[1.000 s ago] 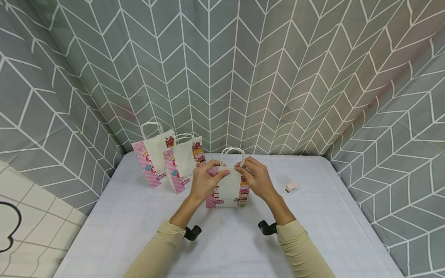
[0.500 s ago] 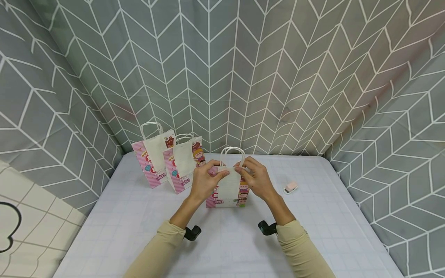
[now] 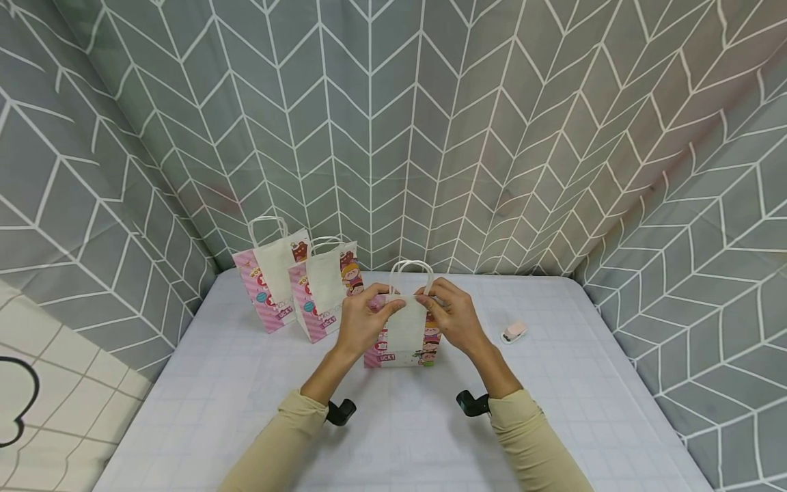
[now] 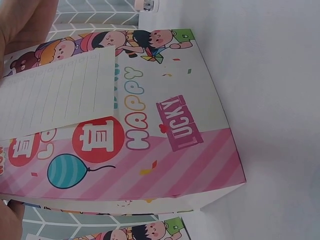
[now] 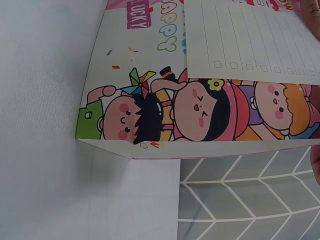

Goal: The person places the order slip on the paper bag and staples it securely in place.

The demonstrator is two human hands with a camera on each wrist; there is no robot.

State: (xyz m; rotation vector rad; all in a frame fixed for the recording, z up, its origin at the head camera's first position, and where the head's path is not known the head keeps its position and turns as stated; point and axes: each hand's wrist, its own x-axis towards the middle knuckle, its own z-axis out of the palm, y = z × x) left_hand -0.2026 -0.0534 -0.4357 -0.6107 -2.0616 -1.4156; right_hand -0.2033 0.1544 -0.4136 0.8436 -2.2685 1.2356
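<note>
In the head view, a small pink-and-white cartoon paper bag (image 3: 402, 360) with white handles stands upright on the table. A lined paper sheet (image 3: 404, 331) with a column of small checkboxes lies against its front, seen closely in the right wrist view as a white sheet (image 5: 250, 40). My left hand (image 3: 363, 318) pinches the bag's top edge and the sheet near the left handle end. My right hand (image 3: 453, 314) does likewise near the right handle end. Both thumbs are in front, with fingers behind the rim. Most of the bag's inside is hidden.
Two similar paper bags, one at the far left (image 3: 270, 273) and one closer (image 3: 322, 283), stand left of the hands. A small pink-and-white object (image 3: 514, 332) lies on the white table (image 3: 406, 437) to the right. Patterned curtains (image 3: 393, 137) hang behind.
</note>
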